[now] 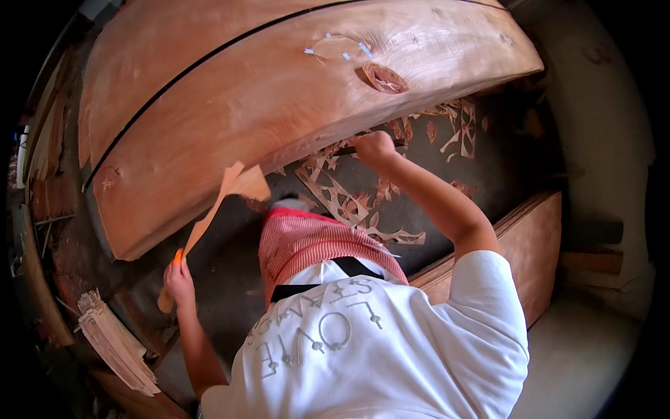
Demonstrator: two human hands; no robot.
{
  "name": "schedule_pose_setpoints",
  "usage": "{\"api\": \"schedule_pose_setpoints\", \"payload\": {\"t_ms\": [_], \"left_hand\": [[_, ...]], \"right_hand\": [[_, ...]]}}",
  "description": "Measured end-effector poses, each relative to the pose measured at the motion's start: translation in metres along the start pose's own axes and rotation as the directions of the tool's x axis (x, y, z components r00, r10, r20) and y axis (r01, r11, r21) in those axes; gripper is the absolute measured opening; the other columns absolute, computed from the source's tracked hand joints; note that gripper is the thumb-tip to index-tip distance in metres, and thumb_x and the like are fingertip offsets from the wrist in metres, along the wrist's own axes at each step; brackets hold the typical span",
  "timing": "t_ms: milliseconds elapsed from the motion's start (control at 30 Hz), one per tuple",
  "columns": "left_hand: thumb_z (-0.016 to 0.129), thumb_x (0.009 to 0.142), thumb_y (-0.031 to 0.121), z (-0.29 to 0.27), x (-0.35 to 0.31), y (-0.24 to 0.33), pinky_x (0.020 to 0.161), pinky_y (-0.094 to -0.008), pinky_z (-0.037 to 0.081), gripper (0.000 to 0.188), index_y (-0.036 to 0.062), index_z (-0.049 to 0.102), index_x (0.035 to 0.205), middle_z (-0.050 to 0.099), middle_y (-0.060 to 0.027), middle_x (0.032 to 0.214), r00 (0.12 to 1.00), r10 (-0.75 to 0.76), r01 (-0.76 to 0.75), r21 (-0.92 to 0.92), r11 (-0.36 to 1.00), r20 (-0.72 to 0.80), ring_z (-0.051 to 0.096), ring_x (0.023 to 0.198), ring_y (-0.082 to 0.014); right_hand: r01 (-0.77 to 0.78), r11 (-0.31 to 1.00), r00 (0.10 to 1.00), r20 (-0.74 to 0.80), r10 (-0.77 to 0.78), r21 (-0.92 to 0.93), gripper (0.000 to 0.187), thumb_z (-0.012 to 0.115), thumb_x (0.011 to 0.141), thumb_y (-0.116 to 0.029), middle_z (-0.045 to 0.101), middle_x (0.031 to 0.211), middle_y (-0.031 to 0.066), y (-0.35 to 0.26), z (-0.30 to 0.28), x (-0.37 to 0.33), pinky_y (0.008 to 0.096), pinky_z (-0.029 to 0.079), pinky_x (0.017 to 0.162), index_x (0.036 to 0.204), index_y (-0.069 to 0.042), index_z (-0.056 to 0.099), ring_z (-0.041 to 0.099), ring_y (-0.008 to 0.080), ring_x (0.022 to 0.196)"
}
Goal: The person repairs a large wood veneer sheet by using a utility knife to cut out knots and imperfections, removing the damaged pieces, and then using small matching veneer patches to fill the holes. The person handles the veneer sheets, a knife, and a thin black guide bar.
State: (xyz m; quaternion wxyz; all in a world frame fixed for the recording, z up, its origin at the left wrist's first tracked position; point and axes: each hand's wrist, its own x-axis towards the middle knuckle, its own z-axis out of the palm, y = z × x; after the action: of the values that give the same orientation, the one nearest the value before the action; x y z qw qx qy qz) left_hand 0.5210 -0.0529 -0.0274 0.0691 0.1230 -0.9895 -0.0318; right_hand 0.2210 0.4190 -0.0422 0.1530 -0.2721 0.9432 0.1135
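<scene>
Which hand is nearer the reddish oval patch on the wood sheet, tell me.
Right. The right hand is below the oval patch in the picture; the left hand is much lower, far to its left.

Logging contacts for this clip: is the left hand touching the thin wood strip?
Touching: the head view shows the left hand gripping the thin wood strip.

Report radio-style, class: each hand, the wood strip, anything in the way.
Left hand holds wood strip. Right hand closed around dark bar. Strip's wide end overlaps large wood sheet in view; contact unclear. Scraps litter floor; nothing visibly blocks strip.
</scene>
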Motion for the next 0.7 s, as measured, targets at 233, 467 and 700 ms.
{"api": "schedule_pose_setpoints", "payload": {"t_ms": [233, 467, 700], "left_hand": [[0.051, 0.089, 0.023, 0.001, -0.070, -0.085, 0.060, -0.0391, 0.047, 0.023, 0.0052, 0.062, 0.099, 0.060, -0.0148, 0.081, 0.984, -0.176, 0.177, -0.021, 0.984, 0.015, 0.059, 0.070, -0.0321], [0.051, 0.089, 0.023, -0.009, -0.117, -0.221, 0.063, -0.0380, 0.047, 0.023, 0.0037, 0.061, 0.097, 0.060, -0.0165, 0.081, 0.934, -0.351, 0.356, -0.224, 0.907, 0.061, 0.058, 0.073, -0.0343], [0.051, 0.088, 0.022, -0.040, -0.115, -0.345, 0.057, -0.0379, 0.041, 0.024, -0.0015, 0.055, 0.084, 0.054, -0.0224, 0.071, 0.775, -0.616, 0.616, -0.389, 0.685, 0.141, 0.055, 0.064, -0.0353]], "right_hand": [[0.099, 0.972, 0.995, 0.048, -0.091, -0.213, 0.011, 0.059, 0.074, -0.014, 0.068, 0.081, 0.0070, -0.124, -0.059, 0.010, 0.0312, 0.051, 0.060, 0.081, -0.011, 0.067, 0.067, 0.0207, 0.075], [0.220, 0.933, 0.962, 0.222, -0.159, -0.283, 0.016, 0.058, 0.076, -0.015, 0.067, 0.094, 0.0045, -0.302, -0.070, 0.061, 0.0322, 0.050, 0.065, 0.088, -0.012, 0.069, 0.064, 0.0196, 0.087], [0.339, 0.941, 0.878, 0.351, -0.324, 0.020, 0.022, 0.052, 0.081, -0.021, 0.065, 0.090, 0.0110, -0.420, -0.083, 0.097, 0.0416, 0.049, 0.072, 0.099, -0.013, 0.062, 0.062, 0.0295, 0.087]]}}
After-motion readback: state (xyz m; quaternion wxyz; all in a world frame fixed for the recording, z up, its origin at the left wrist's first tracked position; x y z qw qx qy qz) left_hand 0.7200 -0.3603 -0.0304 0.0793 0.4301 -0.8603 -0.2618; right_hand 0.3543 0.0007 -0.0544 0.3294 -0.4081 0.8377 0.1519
